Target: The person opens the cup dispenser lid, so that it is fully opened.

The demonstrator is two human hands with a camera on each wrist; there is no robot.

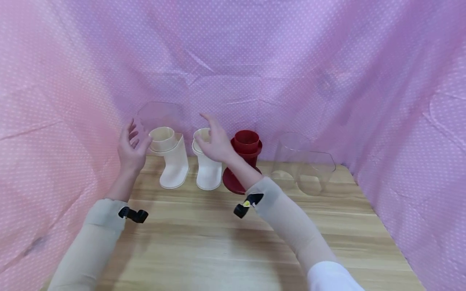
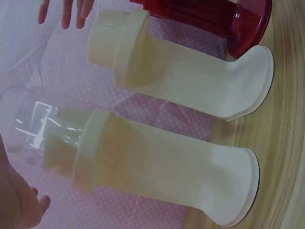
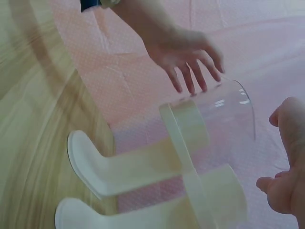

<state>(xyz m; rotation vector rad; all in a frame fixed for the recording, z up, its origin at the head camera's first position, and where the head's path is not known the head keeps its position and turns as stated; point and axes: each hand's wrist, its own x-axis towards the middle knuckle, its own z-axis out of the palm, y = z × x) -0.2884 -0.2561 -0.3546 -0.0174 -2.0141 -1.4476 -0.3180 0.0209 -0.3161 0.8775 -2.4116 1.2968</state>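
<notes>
At the table's back stands a cream dispenser-like stand [image 1: 174,165] with a round collar on top. A clear plastic container [image 2: 35,126] sits over that collar, its wide mouth upward. My left hand [image 1: 132,153] is beside the container's left side, fingers loosely bent; whether the fingertips touch it I cannot tell. My right hand [image 1: 218,143] hovers in front of a second cream stand [image 1: 209,173], index finger extended and nothing held. In the right wrist view, a gap separates the right hand [image 3: 290,162] from the clear container [image 3: 233,109].
A dark red stand [image 1: 247,141] of similar form stands right of the cream ones, partly behind my right forearm. Two more clear containers [image 1: 287,157] are farther right on the wooden table [image 1: 189,242]. Pink dotted cloth [image 1: 233,48] hangs close behind and at both sides.
</notes>
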